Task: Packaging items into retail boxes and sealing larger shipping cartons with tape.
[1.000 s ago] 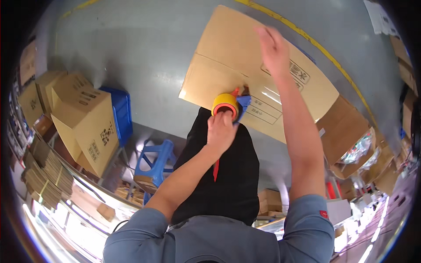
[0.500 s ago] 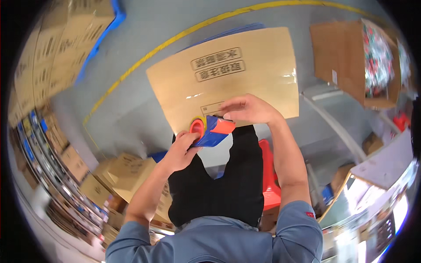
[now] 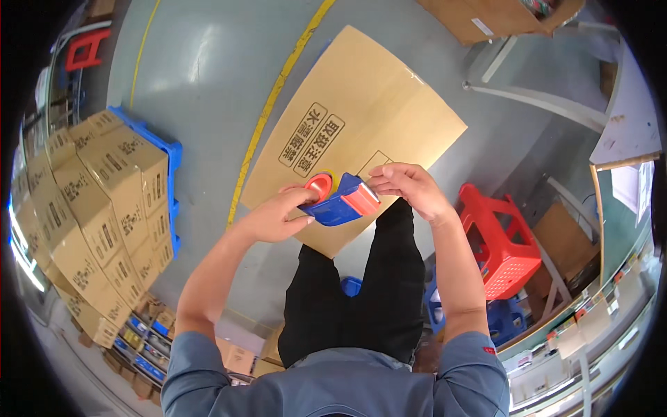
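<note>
My left hand (image 3: 281, 212) is wrapped round a blue tape dispenser (image 3: 337, 210) with a red hub and a red front flap. My right hand (image 3: 410, 189) is at the dispenser's front end. Its thumb and fingers are pressed together beside the metal edge; whatever they pinch is too small to make out. Under both hands is a large brown cardboard box (image 3: 375, 90) with dark printed panels, lying at a slant in front of my legs. Its top is flat and closed.
At the left, cartons (image 3: 104, 201) are stacked beside a blue pallet (image 3: 174, 167). A red plastic stool (image 3: 497, 243) stands right of my legs. An open carton (image 3: 479, 21) is at the upper right, near a metal table leg (image 3: 535, 101). A yellow line (image 3: 267, 104) crosses the grey floor.
My view has turned, so the box now lies aslant and the carton stack shows more fully. My right hand's fingers have drawn together at the dispenser's front; the left hand keeps its hold.
</note>
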A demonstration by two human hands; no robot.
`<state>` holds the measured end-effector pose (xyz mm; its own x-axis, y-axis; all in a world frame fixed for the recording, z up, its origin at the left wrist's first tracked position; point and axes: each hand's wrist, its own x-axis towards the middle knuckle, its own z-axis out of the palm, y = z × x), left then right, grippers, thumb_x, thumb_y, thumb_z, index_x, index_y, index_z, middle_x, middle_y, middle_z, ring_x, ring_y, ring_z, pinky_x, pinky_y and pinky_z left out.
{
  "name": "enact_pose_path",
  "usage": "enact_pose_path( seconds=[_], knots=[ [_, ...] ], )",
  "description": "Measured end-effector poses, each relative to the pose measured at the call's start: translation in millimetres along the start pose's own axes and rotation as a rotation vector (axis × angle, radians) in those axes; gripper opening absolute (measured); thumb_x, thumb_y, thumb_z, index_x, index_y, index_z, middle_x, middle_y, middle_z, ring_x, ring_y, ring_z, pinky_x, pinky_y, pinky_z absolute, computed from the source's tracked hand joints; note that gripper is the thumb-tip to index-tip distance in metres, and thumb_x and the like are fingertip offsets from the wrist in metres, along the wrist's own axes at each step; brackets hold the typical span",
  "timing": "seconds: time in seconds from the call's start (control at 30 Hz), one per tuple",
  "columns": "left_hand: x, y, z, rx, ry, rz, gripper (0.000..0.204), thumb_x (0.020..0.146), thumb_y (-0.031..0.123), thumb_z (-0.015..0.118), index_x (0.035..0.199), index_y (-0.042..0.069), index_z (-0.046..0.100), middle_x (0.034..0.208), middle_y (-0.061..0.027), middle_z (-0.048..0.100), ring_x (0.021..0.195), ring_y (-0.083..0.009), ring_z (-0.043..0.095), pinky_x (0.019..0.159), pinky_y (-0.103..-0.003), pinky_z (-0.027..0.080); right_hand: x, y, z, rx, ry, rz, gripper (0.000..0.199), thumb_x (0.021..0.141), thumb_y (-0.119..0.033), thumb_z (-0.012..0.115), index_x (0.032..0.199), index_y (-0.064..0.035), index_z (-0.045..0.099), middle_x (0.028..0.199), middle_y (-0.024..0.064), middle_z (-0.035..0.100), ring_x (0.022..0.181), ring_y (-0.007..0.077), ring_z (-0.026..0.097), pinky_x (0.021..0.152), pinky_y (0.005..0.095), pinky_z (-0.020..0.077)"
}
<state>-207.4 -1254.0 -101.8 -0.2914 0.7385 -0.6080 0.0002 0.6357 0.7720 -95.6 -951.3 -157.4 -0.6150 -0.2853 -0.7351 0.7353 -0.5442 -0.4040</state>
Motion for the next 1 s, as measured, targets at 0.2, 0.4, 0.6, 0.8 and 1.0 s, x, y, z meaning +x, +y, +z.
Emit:
enact_pose_path(
  seconds=[0.2, 0.4, 0.6, 0.8, 1.0],
  knots=[
    [54.9, 12.5, -14.3, 0.005, -0.167, 0.015, 0.041, 0.090, 0.005, 0.070, 0.128, 0.001, 0.055, 0.125, -0.0151, 0.059, 0.116, -0.0292, 0.060, 0.101, -0.039, 0.050, 10.7, -0.9, -37.8, -0.001, -0.070, -0.127, 0.031, 0.101, -0.020, 0.063, 0.122, 0.0025, 0.068, 0.109, 0.0122, 0.074, 0.105, 0.0200, 0.069, 0.098, 0.0317, 0.0512],
    [100.8, 29.7, -20.9, -0.107, -0.262, -0.068, 0.039, 0.091, 0.003, 0.067, 0.128, 0.001, 0.054, 0.123, -0.0142, 0.059, 0.115, -0.0286, 0.060, 0.101, -0.039, 0.049, 13.0, -16.8, -67.7, 0.049, 0.061, -0.139, 0.033, 0.097, -0.017, 0.068, 0.124, 0.0022, 0.065, 0.109, 0.0108, 0.074, 0.105, 0.0181, 0.068, 0.097, 0.0309, 0.0516],
    [128.8, 40.9, -36.6, -0.042, -0.360, -0.077, 0.040, 0.092, 0.004, 0.067, 0.130, 0.002, 0.053, 0.124, -0.0137, 0.058, 0.115, -0.0288, 0.060, 0.099, -0.039, 0.049, 12.9, -38.2, -88.0, 0.351, 0.031, -0.007, 0.037, 0.092, -0.007, 0.074, 0.126, 0.0024, 0.063, 0.106, 0.0088, 0.074, 0.102, 0.0154, 0.068, 0.095, 0.0291, 0.0521],
    [153.2, 44.6, -38.8, -0.079, -0.237, -0.061, 0.043, 0.086, 0.017, 0.078, 0.122, 0.003, 0.058, 0.114, -0.0119, 0.062, 0.107, -0.0277, 0.060, 0.095, -0.039, 0.049, 20.3, -37.0, -89.1, 0.177, 0.108, -0.144, 0.038, 0.092, -0.004, 0.072, 0.128, 0.0033, 0.060, 0.104, 0.0099, 0.074, 0.097, 0.0153, 0.069, 0.091, 0.0283, 0.0549],
    [206.9, 69.8, -56.2, 0.388, -0.040, -0.095, 0.047, 0.075, 0.035, 0.088, 0.104, 0.005, 0.067, 0.091, -0.0101, 0.067, 0.101, -0.0293, 0.060, 0.089, -0.043, 0.048, 23.0, -30.7, -71.2, 0.264, 0.481, -0.241, 0.033, 0.092, -0.002, 0.071, 0.122, 0.0032, 0.062, 0.103, 0.0118, 0.074, 0.094, 0.0159, 0.071, 0.087, 0.0281, 0.0567]
  ],
)
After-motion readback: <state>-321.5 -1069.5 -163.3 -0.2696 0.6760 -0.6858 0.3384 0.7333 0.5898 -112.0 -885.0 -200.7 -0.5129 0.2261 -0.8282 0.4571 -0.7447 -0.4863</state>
